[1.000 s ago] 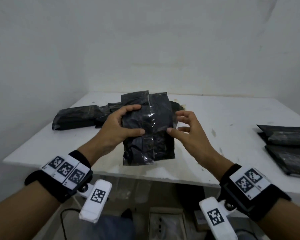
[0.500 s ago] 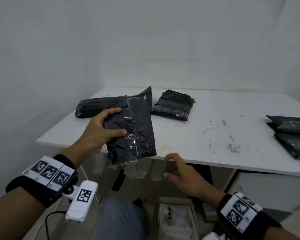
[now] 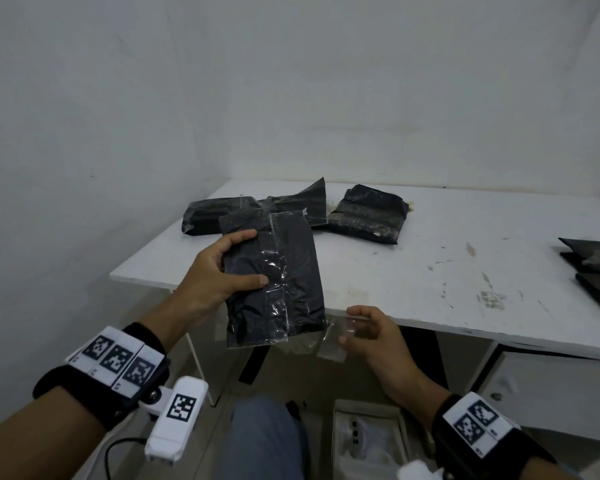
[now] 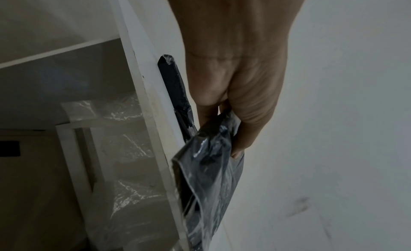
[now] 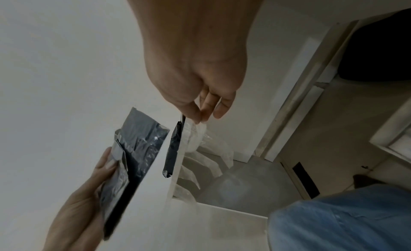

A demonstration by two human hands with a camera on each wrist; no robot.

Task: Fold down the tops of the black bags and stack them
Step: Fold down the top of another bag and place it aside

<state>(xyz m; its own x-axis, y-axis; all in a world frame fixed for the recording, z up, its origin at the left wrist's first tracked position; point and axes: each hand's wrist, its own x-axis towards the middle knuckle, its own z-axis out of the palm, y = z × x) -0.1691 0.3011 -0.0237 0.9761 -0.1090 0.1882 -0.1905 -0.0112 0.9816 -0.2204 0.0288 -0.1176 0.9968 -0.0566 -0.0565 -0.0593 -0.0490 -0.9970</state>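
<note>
My left hand [image 3: 246, 258] grips a flat black bag [image 3: 284, 282] by its left side, upright in the air over the table's front edge. The bag has a glossy clear strip down its middle. The left wrist view shows the same bag [image 4: 204, 175] under my left hand's [image 4: 235, 114] fingers. My right hand [image 3: 357, 327] is lower, just below the table edge, apart from the bag. Its thumb and fingers pinch a piece of clear plastic film [image 3: 331, 344]. In the right wrist view my right hand [image 5: 200, 117] pinches that film, with the held bag [image 5: 138, 149] to the left.
On the white table [image 3: 413, 271], a black bag [image 3: 215, 216] lies at the far left. A second black bag [image 3: 368, 216] lies beside it, and a stack of black bags [image 3: 596, 271] is at the right edge. Clear plastic bags [image 4: 124, 149] sit under the table. A knee in jeans [image 3: 267, 441] is below.
My right hand has let go of the black bag and dropped below the table's front edge to the clear film. My left hand alone holds the bag, shifted slightly left.
</note>
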